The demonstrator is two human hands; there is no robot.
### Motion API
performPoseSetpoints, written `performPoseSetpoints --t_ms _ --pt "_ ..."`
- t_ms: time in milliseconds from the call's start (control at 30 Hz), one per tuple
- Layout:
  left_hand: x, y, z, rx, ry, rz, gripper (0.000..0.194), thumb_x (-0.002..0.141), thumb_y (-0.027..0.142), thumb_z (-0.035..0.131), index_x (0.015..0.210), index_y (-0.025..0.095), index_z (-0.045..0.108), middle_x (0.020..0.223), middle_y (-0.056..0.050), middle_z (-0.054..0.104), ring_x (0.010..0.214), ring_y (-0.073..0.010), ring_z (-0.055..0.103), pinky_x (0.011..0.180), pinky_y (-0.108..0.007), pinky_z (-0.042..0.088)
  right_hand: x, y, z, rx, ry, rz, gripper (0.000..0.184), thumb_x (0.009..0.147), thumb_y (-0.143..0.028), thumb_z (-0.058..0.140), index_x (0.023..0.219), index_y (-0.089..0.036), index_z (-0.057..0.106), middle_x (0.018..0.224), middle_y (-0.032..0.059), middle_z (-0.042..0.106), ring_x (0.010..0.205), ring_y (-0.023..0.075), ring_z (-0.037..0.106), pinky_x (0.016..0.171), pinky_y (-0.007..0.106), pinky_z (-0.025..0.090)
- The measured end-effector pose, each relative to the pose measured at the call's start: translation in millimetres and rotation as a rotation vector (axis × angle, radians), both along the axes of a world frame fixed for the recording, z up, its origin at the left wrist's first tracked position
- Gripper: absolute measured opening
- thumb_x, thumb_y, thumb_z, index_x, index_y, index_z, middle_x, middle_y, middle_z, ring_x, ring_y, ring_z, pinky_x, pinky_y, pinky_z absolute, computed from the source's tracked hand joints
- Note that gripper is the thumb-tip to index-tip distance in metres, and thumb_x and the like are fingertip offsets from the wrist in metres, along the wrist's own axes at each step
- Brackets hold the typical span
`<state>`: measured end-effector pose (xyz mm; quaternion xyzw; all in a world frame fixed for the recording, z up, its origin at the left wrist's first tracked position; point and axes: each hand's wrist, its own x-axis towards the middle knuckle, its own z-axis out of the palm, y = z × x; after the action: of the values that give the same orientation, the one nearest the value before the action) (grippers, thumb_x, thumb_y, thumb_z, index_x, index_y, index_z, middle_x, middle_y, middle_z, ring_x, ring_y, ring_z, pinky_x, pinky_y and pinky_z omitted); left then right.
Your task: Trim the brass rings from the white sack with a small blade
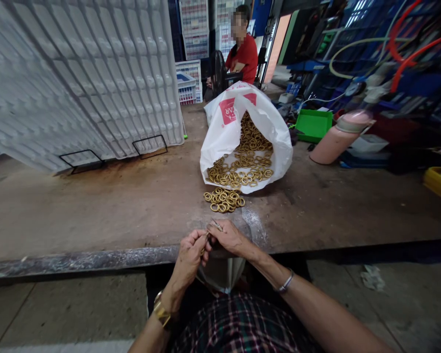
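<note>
The table [132, 215] gave room leftward, its near edge just below the left hand [191, 252] and right hand [228, 236]. The left fingers curled in, their grip too hidden to tell; the right ones pinched one slim tool [216, 225]. One pile of brass rings [224, 200] lay just beyond, before one open sack [218, 139].

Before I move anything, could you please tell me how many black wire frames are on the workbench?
2: one black wire frame at the foot of the white ribbed panels, and a second frame farther right, also at their foot. Others may be hidden behind the panels.
</note>
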<state>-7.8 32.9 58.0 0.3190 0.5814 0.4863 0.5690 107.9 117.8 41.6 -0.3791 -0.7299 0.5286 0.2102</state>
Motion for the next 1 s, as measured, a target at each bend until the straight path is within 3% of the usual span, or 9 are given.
performPoseSetpoints --t_ms 200,367,433,567,633,833,1000 --pt "0.3 0.3 -1.0 0.013 -0.039 -0.002 0.027 0.077 0.042 0.055 0.077 0.015 0.053 0.057 0.005 0.05 0.041 -0.0043 0.039 0.037 -0.016 0.03 1.3 -1.3 0.2 0.0 0.024 0.009 0.03 0.083 -0.027 0.041 0.056 -0.016 0.048 0.052 -0.0026 0.049 0.049 0.0084 0.043 0.049 0.02 0.031" --pt "1.9 0.0 -1.5 0.047 -0.115 0.079 0.028 0.075 0.042 0.059 0.075 0.015 0.052 0.057 0.005 0.051 0.041 -0.0042 0.039 0.038 -0.016 0.031 1.7 -1.6 -0.7 0.027 0.041 -0.102 0.025 0.084 -0.025 0.037 0.07 -0.015 0.056 0.056 -0.0019 0.052 0.054 0.0099 0.048 0.054 0.02 0.035" --pt "1.8 -0.6 -2.2 0.057 -0.149 0.116 0.028 0.074 0.041 0.06 0.076 0.015 0.052 0.057 0.005 0.051 0.041 -0.0043 0.04 0.038 -0.016 0.031 2.4 -3.2 1.4 0.108 -0.045 -0.095 0.022 0.083 -0.022 0.037 0.079 -0.015 0.057 0.06 -0.0009 0.055 0.056 0.0105 0.05 0.056 0.02 0.035" --pt "1.3 -2.0 -4.4 0.075 -0.166 0.16 0.028 0.073 0.041 0.061 0.077 0.015 0.052 0.057 0.005 0.052 0.041 -0.0042 0.041 0.038 -0.016 0.032 4.8 -10.5 9.2 0.381 -0.401 0.059 0.019 0.077 -0.015 0.042 0.086 -0.016 0.058 0.072 0.0043 0.063 0.064 0.0136 0.054 0.057 0.022 0.032" --pt "1.8 -2.2 -5.3 0.081 -0.161 0.169 0.028 0.073 0.041 0.061 0.077 0.015 0.052 0.057 0.005 0.052 0.041 -0.0043 0.041 0.038 -0.016 0.032 5.3 -14.0 12.8 0.446 -0.544 0.114 0.022 0.075 -0.013 0.042 0.09 -0.017 0.058 0.076 0.0055 0.065 0.066 0.015 0.057 0.057 0.024 0.03" --pt "4.0 -1.1 -7.2 0.069 -0.097 0.165 0.028 0.074 0.042 0.059 0.073 0.015 0.051 0.056 0.004 0.052 0.041 -0.0045 0.042 0.038 -0.016 0.033 1.1 -16.5 17.7 0.489 -0.703 0.179 0.029 0.077 -0.012 0.039 0.101 -0.018 0.055 0.085 0.0074 0.067 0.075 0.0179 0.062 0.058 0.026 0.032" --pt "1.0 -2.2 -6.9 0.065 -0.12 0.158 0.029 0.074 0.042 0.06 0.071 0.016 0.05 0.055 0.005 0.051 0.04 -0.0041 0.04 0.037 -0.016 0.032 -4.4 -16.8 19.9 0.484 -0.753 0.154 0.028 0.079 -0.012 0.038 0.102 -0.017 0.054 0.09 0.0095 0.067 0.081 0.0212 0.063 0.062 0.027 0.037"
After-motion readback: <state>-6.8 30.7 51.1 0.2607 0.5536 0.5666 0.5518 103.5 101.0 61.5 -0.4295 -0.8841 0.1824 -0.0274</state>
